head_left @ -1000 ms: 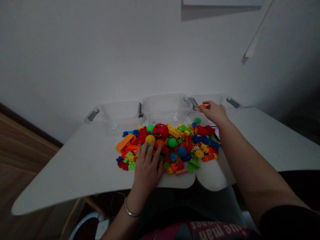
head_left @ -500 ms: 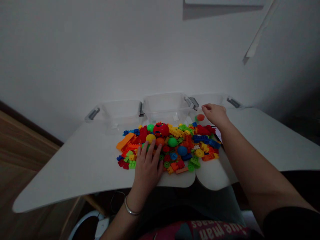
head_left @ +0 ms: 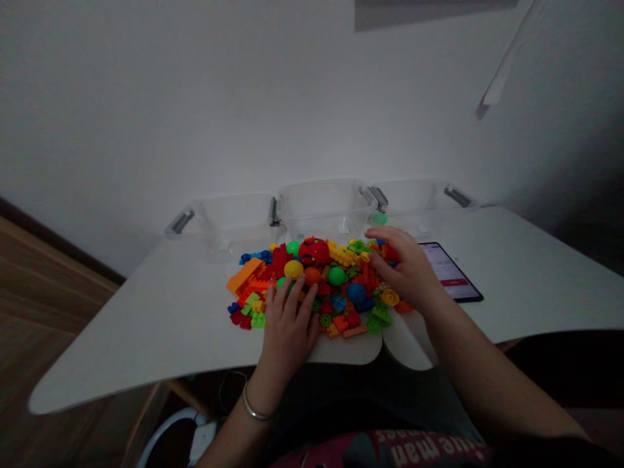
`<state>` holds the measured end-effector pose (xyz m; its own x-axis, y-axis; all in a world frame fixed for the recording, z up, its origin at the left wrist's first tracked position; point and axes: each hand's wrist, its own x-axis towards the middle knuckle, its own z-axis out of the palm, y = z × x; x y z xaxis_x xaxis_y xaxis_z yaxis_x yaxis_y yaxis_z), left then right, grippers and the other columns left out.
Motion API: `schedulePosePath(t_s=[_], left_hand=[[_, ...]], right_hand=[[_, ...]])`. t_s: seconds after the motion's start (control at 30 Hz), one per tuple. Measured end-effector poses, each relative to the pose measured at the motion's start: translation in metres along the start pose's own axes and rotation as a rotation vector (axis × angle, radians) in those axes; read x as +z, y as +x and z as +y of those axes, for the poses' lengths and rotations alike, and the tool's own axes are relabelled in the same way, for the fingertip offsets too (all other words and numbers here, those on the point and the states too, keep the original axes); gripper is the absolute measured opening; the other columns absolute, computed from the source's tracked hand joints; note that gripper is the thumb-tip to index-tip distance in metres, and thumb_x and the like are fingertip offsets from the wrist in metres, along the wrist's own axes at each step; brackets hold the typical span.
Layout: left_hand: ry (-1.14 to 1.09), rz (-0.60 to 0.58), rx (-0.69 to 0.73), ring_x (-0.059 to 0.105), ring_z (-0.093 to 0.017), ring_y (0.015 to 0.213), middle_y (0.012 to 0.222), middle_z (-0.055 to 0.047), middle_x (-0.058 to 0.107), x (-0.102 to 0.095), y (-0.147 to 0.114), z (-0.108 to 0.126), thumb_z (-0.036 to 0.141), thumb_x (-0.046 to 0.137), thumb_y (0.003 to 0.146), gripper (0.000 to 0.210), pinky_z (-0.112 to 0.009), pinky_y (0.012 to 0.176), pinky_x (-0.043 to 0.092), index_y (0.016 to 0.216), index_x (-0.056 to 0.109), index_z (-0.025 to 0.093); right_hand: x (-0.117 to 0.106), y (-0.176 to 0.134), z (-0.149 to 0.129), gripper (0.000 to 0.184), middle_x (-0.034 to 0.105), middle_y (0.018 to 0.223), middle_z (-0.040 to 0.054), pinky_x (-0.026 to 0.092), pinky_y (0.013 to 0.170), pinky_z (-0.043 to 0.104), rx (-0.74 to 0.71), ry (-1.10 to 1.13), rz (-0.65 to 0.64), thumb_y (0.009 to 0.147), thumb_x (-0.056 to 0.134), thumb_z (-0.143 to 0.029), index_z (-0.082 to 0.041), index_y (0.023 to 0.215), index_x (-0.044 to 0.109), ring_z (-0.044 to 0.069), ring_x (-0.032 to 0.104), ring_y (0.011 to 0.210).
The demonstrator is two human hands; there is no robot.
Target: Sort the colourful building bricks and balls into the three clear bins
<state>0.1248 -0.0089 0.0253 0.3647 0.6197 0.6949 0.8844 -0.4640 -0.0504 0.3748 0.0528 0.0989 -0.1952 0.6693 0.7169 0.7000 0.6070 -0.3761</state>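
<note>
Both hands on the brick pile

A heap of toy bricks [head_left: 331, 286] in red, orange, yellow, green and blue lies in the middle of the white desk [head_left: 146, 325]. The left hand [head_left: 287, 328] rests flat on the near left part of the heap, fingers [head_left: 292, 296] spread and holding nothing, their tips near a yellow ball [head_left: 293, 268]. The right hand [head_left: 407, 270] lies over the right part of the heap, fingers loosely curved above the pieces; whether they pinch one I cannot tell. A phone [head_left: 451, 272] with a lit screen lies just right of that hand. Three clear plastic bins [head_left: 324, 208] stand in a row behind the heap; a green piece [head_left: 379, 219] shows in the rightmost.
</note>
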Motion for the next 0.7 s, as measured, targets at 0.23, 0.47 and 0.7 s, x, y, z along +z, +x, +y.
schedulePosePath(t_s=[0.23, 0.47, 0.7], left_hand=[[-0.020, 0.023, 0.026, 0.045, -0.034, 0.132, 0.139, -0.018, 0.055, -0.003, 0.002, 0.005, 0.021, 0.057, 0.089, 0.044, -0.059, 0.113, 0.029, 0.133, 0.054, 0.014], [-0.061, -0.001, 0.049, 0.044, -0.032, 0.135, 0.140, -0.016, 0.056, -0.001, 0.006, 0.017, 0.024, 0.055, 0.090, 0.045, -0.058, 0.117, 0.022, 0.135, 0.054, 0.017], [-0.023, 0.025, -0.038, 0.046, -0.032, 0.133, 0.139, -0.016, 0.057, -0.003, 0.003, 0.019, 0.023, 0.055, 0.089, 0.041, -0.058, 0.115, 0.023, 0.130, 0.057, 0.017]], right_hand=[[0.018, -0.043, -0.013, 0.038, 0.063, 0.128, 0.0123, 0.043, 0.107, 0.053, -0.052, -0.045, -0.329, 0.082, 0.064, -0.028, -0.018, 0.118, 0.066, 0.032, 0.050, 0.126], [0.026, -0.057, -0.007, 0.044, 0.065, 0.127, 0.0120, 0.041, 0.110, 0.054, -0.078, -0.047, -0.343, 0.081, 0.063, -0.026, -0.017, 0.125, 0.062, 0.031, 0.046, 0.131], [0.027, -0.061, -0.002, 0.040, 0.069, 0.118, 0.0111, 0.045, 0.106, 0.053, -0.036, -0.055, -0.306, 0.081, 0.062, -0.025, -0.018, 0.120, 0.063, 0.031, 0.053, 0.123]])
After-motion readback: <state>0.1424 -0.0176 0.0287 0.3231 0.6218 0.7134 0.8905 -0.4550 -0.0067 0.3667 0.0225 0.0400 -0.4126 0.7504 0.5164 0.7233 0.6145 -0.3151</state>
